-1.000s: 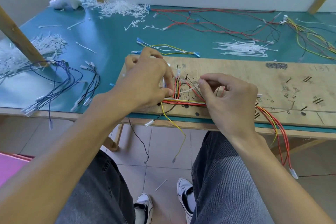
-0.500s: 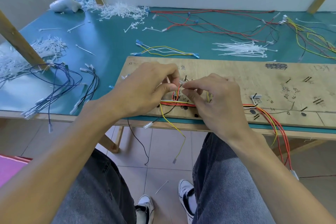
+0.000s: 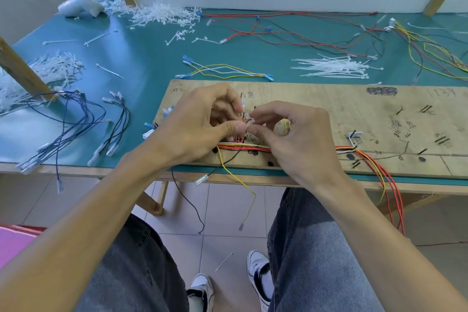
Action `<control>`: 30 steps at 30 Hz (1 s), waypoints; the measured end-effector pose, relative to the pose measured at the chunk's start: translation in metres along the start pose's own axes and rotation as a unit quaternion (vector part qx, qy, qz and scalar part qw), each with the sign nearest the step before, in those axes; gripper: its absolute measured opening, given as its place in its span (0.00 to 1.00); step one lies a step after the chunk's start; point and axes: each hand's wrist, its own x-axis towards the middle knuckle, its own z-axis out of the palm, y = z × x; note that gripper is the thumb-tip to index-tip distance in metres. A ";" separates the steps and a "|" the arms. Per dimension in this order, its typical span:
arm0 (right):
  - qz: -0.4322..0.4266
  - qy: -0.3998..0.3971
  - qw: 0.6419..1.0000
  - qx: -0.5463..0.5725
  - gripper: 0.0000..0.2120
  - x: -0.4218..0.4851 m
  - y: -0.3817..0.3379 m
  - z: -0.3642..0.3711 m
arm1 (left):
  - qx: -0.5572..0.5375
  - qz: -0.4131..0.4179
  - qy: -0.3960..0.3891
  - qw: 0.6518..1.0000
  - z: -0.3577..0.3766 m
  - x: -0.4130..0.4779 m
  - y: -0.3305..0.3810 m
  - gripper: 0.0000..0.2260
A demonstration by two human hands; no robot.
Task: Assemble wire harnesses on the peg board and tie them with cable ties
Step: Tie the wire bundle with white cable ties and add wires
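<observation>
**Both hands pinch at a small white piece above the harness**

The wire harness (image 3: 244, 146), a bundle of red, orange, yellow and white strands, lies along the near edge of the wooden peg board (image 3: 329, 109). It runs from under the hands out to 3 o'clock, where its wires spill over the edge of the surface (image 3: 141, 58). The left hand (image 3: 202, 121) and right hand (image 3: 293, 134) meet just above the bundle, fingers curled. Thumb and forefinger of each pinch the same white piece (image 3: 249, 121). It is too small to tell whether it is a tie head or a connector.

A yellow wire (image 3: 238, 181) and a black wire (image 3: 188, 200) hang off the board's edge at 6 o'clock, between the person's knees.

At 12 o'clock from the hands lies a yellow-and-white lead set (image 3: 228, 71) with blue terminals. At 1 o'clock is a sheaf of unused cable ties (image 3: 334, 68), with loose red and black wires (image 3: 291, 33) beyond it. A heap of clipped tie ends (image 3: 162, 14) sits at 11 o'clock, and blue and black leads (image 3: 73, 119) lie at 9 o'clock.
</observation>
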 end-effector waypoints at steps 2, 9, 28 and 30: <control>0.001 -0.001 1.000 0.002 0.07 0.000 -0.001 0.000 | 0.005 0.006 -0.003 1.000 0.000 0.001 0.001 0.11; 0.006 0.023 1.000 0.013 0.06 -0.003 -0.001 0.000 | 0.054 0.021 -0.006 0.998 0.000 0.004 0.004 0.14; -0.010 0.006 1.000 -0.021 0.04 -0.003 0.001 0.000 | 0.058 0.006 -0.022 0.998 -0.001 0.004 0.004 0.14; -0.019 -0.001 1.000 -0.019 0.05 -0.004 0.000 -0.001 | 0.073 0.014 -0.013 0.997 -0.001 0.005 0.004 0.11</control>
